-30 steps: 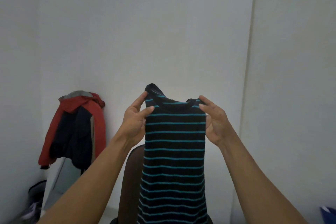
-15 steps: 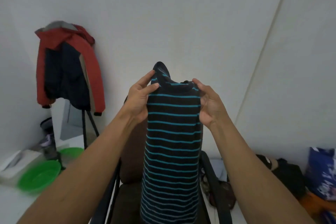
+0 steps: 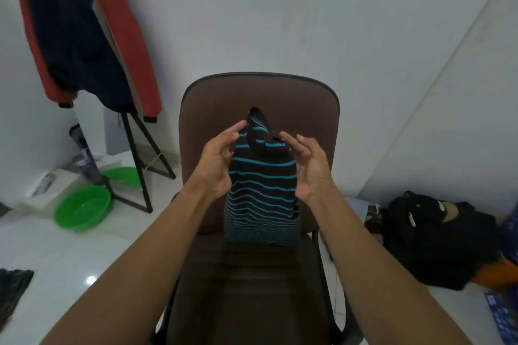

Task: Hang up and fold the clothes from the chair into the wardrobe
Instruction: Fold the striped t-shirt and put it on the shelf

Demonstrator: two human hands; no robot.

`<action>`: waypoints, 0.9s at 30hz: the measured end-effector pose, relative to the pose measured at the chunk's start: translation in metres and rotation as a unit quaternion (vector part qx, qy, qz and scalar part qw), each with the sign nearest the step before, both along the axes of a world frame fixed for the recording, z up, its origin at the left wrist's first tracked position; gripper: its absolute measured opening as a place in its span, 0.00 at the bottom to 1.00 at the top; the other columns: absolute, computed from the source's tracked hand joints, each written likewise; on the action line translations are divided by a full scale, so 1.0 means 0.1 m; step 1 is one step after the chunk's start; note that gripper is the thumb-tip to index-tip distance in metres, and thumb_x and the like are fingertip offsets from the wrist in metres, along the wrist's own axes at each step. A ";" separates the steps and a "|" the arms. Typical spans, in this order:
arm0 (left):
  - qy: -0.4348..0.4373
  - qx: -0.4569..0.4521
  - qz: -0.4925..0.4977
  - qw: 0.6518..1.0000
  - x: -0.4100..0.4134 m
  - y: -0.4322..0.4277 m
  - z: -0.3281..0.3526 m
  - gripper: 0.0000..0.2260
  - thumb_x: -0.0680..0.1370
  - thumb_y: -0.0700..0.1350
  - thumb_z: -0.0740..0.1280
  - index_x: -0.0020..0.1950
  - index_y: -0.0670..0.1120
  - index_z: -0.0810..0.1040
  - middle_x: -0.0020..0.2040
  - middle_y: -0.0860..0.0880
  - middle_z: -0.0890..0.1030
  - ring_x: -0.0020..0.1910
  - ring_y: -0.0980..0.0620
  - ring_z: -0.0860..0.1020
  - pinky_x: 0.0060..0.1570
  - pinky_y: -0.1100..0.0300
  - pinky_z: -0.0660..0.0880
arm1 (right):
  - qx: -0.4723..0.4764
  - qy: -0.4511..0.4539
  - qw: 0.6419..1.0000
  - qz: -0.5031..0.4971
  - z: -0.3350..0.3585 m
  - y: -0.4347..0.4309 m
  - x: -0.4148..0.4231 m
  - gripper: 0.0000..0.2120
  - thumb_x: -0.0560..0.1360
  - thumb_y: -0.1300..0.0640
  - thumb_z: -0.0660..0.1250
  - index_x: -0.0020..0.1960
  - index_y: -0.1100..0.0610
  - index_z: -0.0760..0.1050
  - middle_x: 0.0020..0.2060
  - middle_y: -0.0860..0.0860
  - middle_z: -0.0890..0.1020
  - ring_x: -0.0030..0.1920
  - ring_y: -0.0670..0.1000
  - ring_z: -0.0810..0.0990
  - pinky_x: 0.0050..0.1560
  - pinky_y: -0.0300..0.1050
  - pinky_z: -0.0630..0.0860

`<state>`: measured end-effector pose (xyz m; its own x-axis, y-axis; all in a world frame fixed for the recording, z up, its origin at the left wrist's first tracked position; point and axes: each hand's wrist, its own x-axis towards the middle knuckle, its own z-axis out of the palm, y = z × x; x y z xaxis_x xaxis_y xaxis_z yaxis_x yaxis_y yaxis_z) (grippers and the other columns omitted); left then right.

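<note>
Striped top, black with blue bands, hangs upright between your two hands, in front of the brown chair. Its collar end is up and its lower end is blurred just above the seat. Your left hand is on the top's left edge; the fingers are nearly straight and lie against the shoulder strap. Your right hand is on the right edge, palm toward the cloth. Its fingers are half curled beside the collar, and you can't tell if they pinch the cloth or only touch it. Both forearms reach in from the bottom of the view, over the chair seat.

A red jacket with a dark lining hangs on a black stand at the left wall. Two green basins sit on the white floor by the stand's feet. To the right of the chair, a black heap lies on the floor; can't tell whether it's a bag or clothes. A dark cloth is at the lower left edge.
</note>
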<state>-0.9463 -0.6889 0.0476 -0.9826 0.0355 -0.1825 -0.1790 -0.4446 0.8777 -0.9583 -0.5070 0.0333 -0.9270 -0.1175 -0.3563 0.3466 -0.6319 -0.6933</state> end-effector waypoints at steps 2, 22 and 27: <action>-0.015 0.005 0.006 1.000 0.09 -0.03 -0.12 0.18 0.80 0.45 0.62 0.69 0.47 0.76 0.59 0.42 0.82 0.52 0.45 0.82 0.48 0.52 0.79 | -0.003 -0.002 1.000 0.006 -0.16 -0.04 0.07 0.23 0.74 0.48 0.66 0.64 0.60 0.79 0.46 0.56 0.84 0.44 0.56 0.81 0.50 0.50 0.76; -0.396 -0.037 -0.018 0.917 2.66 -0.45 -2.85 0.13 0.80 0.37 0.63 0.62 0.44 0.81 0.54 0.39 0.84 0.53 0.36 0.83 0.55 0.40 0.79 | 0.200 -0.335 0.920 0.030 -2.82 -0.31 2.80 0.09 0.77 0.56 0.69 0.48 0.58 0.87 0.53 0.58 0.85 0.54 0.61 0.83 0.57 0.58 0.80; -0.350 -0.133 -0.016 0.927 2.53 -0.51 -3.20 0.15 0.76 0.38 0.69 0.58 0.53 0.84 0.57 0.47 0.84 0.57 0.44 0.82 0.61 0.42 0.76 | 0.333 -0.217 0.917 0.023 -3.03 -0.31 2.70 0.09 0.78 0.64 0.68 0.51 0.55 0.85 0.53 0.52 0.85 0.56 0.52 0.83 0.60 0.53 0.79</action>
